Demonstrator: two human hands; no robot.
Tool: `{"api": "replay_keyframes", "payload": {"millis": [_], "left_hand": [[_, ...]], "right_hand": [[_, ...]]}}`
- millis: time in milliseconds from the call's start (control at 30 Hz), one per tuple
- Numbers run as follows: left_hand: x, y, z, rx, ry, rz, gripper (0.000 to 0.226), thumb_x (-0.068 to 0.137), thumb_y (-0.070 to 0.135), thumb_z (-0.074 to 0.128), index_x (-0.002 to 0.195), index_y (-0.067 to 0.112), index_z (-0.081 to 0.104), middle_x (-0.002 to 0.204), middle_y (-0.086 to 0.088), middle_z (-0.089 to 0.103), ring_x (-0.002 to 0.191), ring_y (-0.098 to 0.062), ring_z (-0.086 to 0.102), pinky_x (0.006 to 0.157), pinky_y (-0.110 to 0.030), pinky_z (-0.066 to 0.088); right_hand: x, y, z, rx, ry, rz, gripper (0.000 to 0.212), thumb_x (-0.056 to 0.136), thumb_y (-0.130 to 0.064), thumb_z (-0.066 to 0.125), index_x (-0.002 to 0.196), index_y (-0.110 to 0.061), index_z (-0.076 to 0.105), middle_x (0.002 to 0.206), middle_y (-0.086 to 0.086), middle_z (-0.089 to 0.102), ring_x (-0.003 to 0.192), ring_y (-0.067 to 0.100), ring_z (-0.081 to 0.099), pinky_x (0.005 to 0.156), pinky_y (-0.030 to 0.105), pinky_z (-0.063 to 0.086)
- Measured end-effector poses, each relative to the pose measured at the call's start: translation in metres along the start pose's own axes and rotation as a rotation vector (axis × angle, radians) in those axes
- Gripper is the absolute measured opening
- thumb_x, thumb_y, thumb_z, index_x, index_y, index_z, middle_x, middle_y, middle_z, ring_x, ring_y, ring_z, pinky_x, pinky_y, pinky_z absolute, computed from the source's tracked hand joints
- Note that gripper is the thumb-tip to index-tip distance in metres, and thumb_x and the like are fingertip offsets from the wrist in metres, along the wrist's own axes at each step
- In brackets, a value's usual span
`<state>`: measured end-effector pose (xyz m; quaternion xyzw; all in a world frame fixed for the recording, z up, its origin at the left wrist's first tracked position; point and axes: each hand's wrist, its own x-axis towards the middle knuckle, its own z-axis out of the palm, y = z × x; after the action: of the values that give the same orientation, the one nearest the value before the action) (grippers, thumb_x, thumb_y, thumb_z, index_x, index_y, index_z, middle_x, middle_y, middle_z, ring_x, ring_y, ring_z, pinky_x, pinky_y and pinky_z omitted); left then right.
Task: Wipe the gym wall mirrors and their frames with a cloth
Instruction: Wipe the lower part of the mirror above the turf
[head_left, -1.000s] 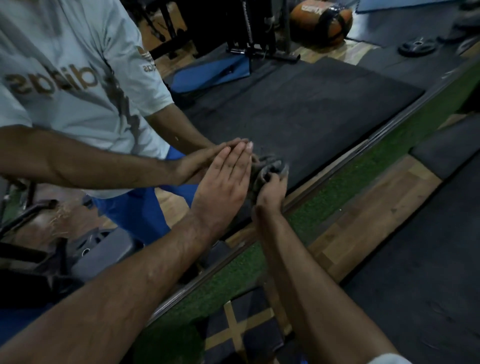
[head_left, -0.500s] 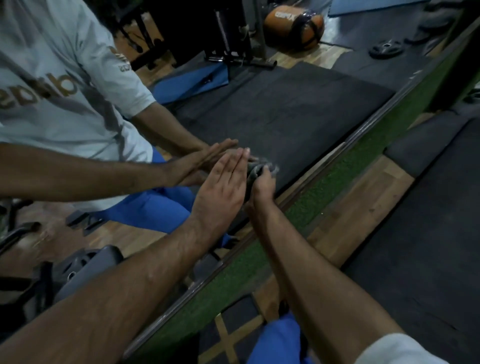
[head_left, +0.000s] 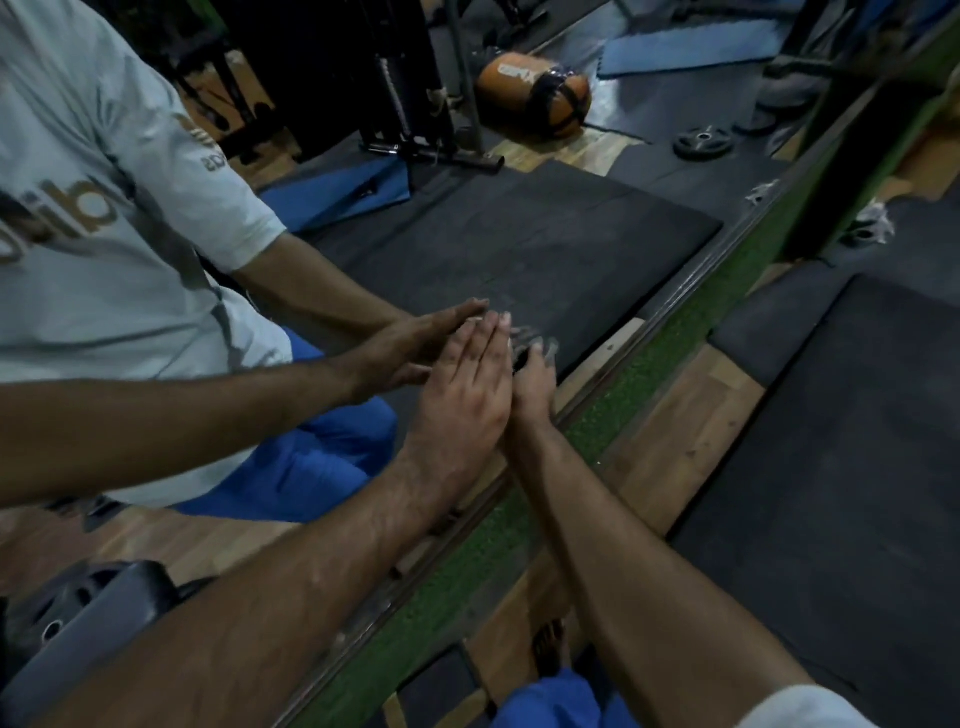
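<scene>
We see the left hand (head_left: 462, 384) laid flat on the mirror (head_left: 545, 249), fingers straight and together, the palm pressing the glass and its grip released. Its reflection meets it fingertip to fingertip. Just beside it, to the right, the right hand (head_left: 532, 387) has its grip clenched around a grey cloth (head_left: 530, 343), bunched up and held against the glass low down, close to the frame (head_left: 670, 317). Only the crumpled top of the cloth shows above the knuckles; the rest is hidden by the hand, and we cannot tell how much of it touches the mirror. The two hands are touching or nearly so at the wrist.

The frame is a thin metal strip that runs diagonally from lower left to upper right. Along its near side lies a band of green turf (head_left: 639, 379), then wooden floor (head_left: 675, 441) and a dark rubber mat (head_left: 831, 493).

In the glass we see the person's reflected pale T-shirt (head_left: 104, 208) and blue trousers (head_left: 301, 467), a black mat, an orange and black sandbag (head_left: 535, 98), a weight plate (head_left: 704, 141) and dark machine frames further back
</scene>
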<state>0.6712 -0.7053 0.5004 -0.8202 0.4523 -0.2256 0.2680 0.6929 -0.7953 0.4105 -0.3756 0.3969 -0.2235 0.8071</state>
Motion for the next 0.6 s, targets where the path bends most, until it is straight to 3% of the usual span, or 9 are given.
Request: {"api": "replay_keyframes", "payload": {"millis": [100,167,267,333,367,433,500,533,600], "left_hand": [[0.019,0.0,-0.001,0.001,0.098,0.078,0.061,0.098,0.014,0.017,0.152,-0.004,0.036,0.162,-0.023,0.027,0.154,-0.035,0.02,0.125,-0.048,-0.002],[0.035,0.008,-0.004,0.0,0.047,0.133,0.061,0.099,0.015,0.014,0.155,-0.005,0.025,0.166,-0.024,0.014,0.156,-0.036,0.008,0.123,-0.049,-0.012],[0.054,0.017,-0.009,-0.034,-0.082,0.068,0.057,0.106,0.02,0.016,0.158,-0.003,0.007,0.168,-0.021,-0.002,0.155,-0.033,-0.012,0.116,-0.047,-0.025],[0.067,0.02,-0.007,-0.028,-0.108,0.106,0.062,0.105,0.02,0.021,0.156,-0.007,0.002,0.167,-0.023,-0.006,0.152,-0.036,-0.019,0.115,-0.051,-0.026],[0.076,0.021,-0.007,-0.002,-0.093,0.128,0.063,0.102,0.021,0.022,0.156,-0.008,0.009,0.166,-0.025,0.0,0.154,-0.039,-0.012,0.119,-0.053,-0.021],[0.094,0.024,-0.008,0.007,-0.051,0.142,0.062,0.099,0.022,0.023,0.153,-0.006,0.03,0.164,-0.025,0.019,0.155,-0.039,0.011,0.125,-0.053,-0.007],[0.111,0.031,-0.006,0.025,0.032,0.153,0.06,0.099,0.02,0.022,0.151,-0.006,0.036,0.162,-0.025,0.026,0.153,-0.038,0.019,0.126,-0.051,0.003],[0.121,0.035,-0.005,0.024,0.048,0.146,0.06,0.1,0.02,0.021,0.153,-0.008,0.028,0.164,-0.026,0.02,0.155,-0.038,0.013,0.127,-0.05,0.004],[0.142,0.043,-0.009,0.016,-0.009,0.144,0.065,0.101,0.019,0.016,0.153,-0.013,-0.006,0.165,-0.027,-0.007,0.153,-0.038,-0.013,0.124,-0.05,-0.007]], "right_hand": [[0.03,-0.011,-0.014,-0.121,0.08,-0.28,0.065,0.104,-0.043,0.047,0.16,-0.012,0.036,0.163,0.01,0.04,0.15,0.023,0.038,0.123,0.036,0.033],[0.039,-0.001,-0.022,-0.124,0.067,-0.156,0.063,0.104,-0.044,0.044,0.161,-0.019,0.031,0.163,0.009,0.039,0.149,0.024,0.04,0.123,0.044,0.034],[0.05,0.008,-0.026,0.096,0.08,0.187,0.044,0.113,-0.029,0.035,0.155,-0.017,0.042,0.149,0.01,0.054,0.131,0.029,0.057,0.107,0.041,0.052],[0.07,-0.01,-0.025,0.235,0.063,0.361,0.048,0.114,-0.034,0.029,0.142,-0.005,0.055,0.138,0.013,0.063,0.118,0.028,0.065,0.081,0.031,0.062],[0.082,-0.024,-0.022,0.282,0.029,0.389,0.053,0.113,-0.038,0.028,0.138,-0.003,0.058,0.136,0.015,0.065,0.115,0.029,0.067,0.078,0.032,0.062],[0.103,-0.05,-0.023,0.124,0.037,0.264,0.05,0.11,-0.039,0.037,0.144,-0.008,0.055,0.142,0.016,0.062,0.123,0.031,0.065,0.095,0.041,0.058],[0.123,-0.063,-0.03,-0.056,0.177,0.008,0.053,0.108,-0.037,0.044,0.156,-0.014,0.042,0.156,0.013,0.049,0.142,0.029,0.05,0.117,0.045,0.042],[0.127,-0.069,-0.035,-0.118,0.147,-0.098,0.06,0.106,-0.043,0.044,0.16,-0.018,0.035,0.162,0.01,0.041,0.148,0.026,0.042,0.122,0.044,0.036],[0.141,-0.056,-0.047,-0.146,0.083,-0.105,0.07,0.101,-0.057,0.041,0.163,-0.026,0.027,0.166,0.002,0.034,0.149,0.02,0.038,0.122,0.041,0.035]]}}
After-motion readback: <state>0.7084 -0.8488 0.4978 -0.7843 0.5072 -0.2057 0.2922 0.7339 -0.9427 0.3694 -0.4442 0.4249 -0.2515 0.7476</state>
